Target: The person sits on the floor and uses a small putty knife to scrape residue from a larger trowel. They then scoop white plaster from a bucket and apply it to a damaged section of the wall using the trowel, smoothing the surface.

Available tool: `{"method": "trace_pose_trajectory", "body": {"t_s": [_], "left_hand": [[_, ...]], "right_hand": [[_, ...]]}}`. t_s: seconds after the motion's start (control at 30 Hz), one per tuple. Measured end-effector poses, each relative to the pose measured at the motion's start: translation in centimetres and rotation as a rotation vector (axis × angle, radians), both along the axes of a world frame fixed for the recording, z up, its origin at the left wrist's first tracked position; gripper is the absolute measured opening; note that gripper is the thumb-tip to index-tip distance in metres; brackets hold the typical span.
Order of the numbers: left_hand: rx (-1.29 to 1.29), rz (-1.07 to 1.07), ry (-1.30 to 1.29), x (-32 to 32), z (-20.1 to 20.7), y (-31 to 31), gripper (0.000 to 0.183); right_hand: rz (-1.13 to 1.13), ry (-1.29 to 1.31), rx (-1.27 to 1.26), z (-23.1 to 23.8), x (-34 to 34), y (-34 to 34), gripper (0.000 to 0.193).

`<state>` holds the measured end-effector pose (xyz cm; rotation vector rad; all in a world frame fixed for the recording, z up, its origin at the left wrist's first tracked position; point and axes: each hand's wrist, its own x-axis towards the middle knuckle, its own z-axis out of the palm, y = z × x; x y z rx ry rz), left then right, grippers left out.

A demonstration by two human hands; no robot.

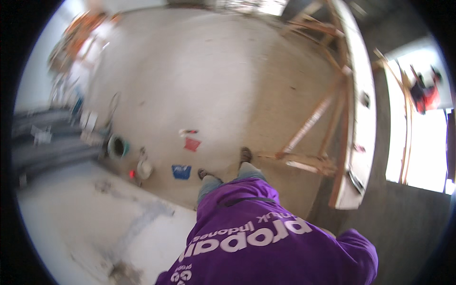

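Observation:
Neither of my hands shows; below me are my purple shirt (266, 237) with pale lettering and its right sleeve (358, 251). My feet in dark footwear stand on the pale floor. Nearest to them on the left lies a blue flat piece (181, 172), perhaps a packet. Beyond it are a red flat piece (192, 144) and a small tool with a pale blade (184, 133), its exact kind blurred. Further left sit a white round container (144, 169) and a dark greenish bucket (117, 146) on its side.
A timber trestle with a long pale plank (361, 118) stands on my right, small items on top. Behind it, a person in red (427, 95) is at a bright opening. Grey wrapped lengths (57, 137) and a white surface (114, 218) lie left. Orange clutter (83, 35) is far left.

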<state>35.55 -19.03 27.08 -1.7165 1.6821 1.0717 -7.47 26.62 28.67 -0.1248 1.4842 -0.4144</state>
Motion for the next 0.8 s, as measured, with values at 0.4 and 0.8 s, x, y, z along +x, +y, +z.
{"method": "trace_pose_trajectory", "body": {"t_s": [0.4,0.8], "left_hand": [[0.081,-0.349,0.186,-23.9,-4.1,-3.4,0.037],[0.169,-0.598,0.221,-34.8,-5.5,1.1,0.039]], "right_hand": [[-0.190,-0.089,-0.093,3.4,5.3,1.4,0.046],[-1.066,1.438,0.205,10.1,-21.6,20.8,0.027]]}}
